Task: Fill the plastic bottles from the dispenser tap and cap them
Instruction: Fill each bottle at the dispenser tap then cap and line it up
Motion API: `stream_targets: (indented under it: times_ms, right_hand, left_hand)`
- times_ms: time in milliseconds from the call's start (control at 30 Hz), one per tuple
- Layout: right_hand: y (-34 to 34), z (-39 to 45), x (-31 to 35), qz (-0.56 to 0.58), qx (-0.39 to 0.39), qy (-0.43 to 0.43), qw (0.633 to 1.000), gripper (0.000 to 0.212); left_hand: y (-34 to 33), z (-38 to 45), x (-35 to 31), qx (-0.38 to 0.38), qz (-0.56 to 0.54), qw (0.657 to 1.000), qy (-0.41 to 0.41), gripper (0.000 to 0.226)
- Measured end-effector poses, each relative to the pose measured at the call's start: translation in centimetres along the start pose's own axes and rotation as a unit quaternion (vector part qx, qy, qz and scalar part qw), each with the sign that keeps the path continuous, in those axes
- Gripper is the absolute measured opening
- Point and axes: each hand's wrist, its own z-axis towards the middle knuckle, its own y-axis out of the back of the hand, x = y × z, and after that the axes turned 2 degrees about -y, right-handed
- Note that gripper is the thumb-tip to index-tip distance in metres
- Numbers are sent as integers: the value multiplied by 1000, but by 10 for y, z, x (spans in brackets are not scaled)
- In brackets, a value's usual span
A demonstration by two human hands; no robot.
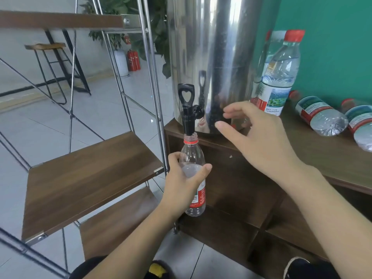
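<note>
My left hand grips a clear uncapped plastic bottle with a red neck ring and red label. Its mouth sits right under the black tap of the tall steel dispenser. The tap's lever stands upright. My right hand hovers with relaxed fingers to the right of the tap, in front of the dispenser's base, holding nothing. A capped bottle with a red cap stands to the right of the dispenser. Two capped bottles lie on their sides further right.
The dispenser and bottles rest on a dark wooden cabinet against a green wall. A metal-framed shelf with wooden boards stands to the left, close to the held bottle. A stool, a plant pot and red extinguishers stand farther back.
</note>
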Motion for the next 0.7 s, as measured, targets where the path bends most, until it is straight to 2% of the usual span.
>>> stream_targets:
  times_ms: [200, 367, 500, 700]
  right_hand:
    - [-14, 32, 36, 48, 16, 54, 997, 41]
    - [-13, 55, 54, 25, 12, 85, 996, 18]
    - [-13, 63, 55, 25, -8, 84, 996, 15]
    - [-17, 60, 52, 22, -41, 128, 991, 13]
  left_hand:
    - [-1, 1, -6, -24, -7, 1000, -16, 81]
    - [1, 5, -1, -43, 21, 998, -37, 77]
    - [-1, 10, 4, -53, 29, 997, -53, 76]
    - [0, 14, 7, -50, 18, 996, -66, 68]
